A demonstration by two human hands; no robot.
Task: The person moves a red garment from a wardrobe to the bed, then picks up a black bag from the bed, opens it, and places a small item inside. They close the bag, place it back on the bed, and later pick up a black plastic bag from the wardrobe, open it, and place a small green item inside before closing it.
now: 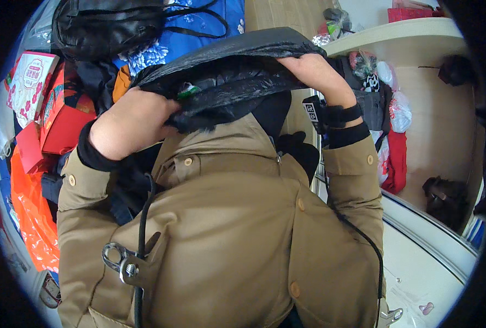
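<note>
A black bag with a glossy, wrinkled surface (243,47) is stretched across in front of my chest, its mouth facing me. My left hand (134,119) grips the near-left part of its rim, fingers partly hidden by the dark material. At the far right end, my right hand (308,71) holds the rim, with its fingers inside the opening and out of sight. Within the dark mouth shows a small green and white item (188,91), too small to identify. Most of the bag's inside is in shadow.
A black backpack (107,28) lies on blue floral fabric (210,24). Red boxes (66,127), a flowered white box (34,82) and an orange plastic bag (32,209) crowd the left. Right stands an open cabinet (431,131) holding bagged items and red cloth (397,162).
</note>
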